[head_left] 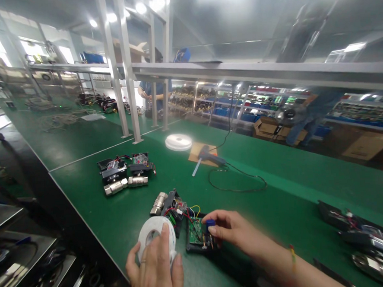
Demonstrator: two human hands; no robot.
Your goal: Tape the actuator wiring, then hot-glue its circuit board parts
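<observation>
White tape roll [155, 239] standing on edge at near edge of green bench [278, 190], left hand [155, 271] gripping it, fingers wrapping rim. Right hand [236, 231] pinching small blue part [210, 223] between thumb and fingertips, over green circuit board [195, 233] in black housing. Metal valve assembly [169, 204] lying just behind board, wires touching. Two more valve units [125, 173] sitting farther back, left. Glue gun [208, 157] resting on cardboard beyond.

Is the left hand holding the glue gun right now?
No: the left hand holds a white tape roll, while the glue gun lies untouched farther back on the green table.
</observation>
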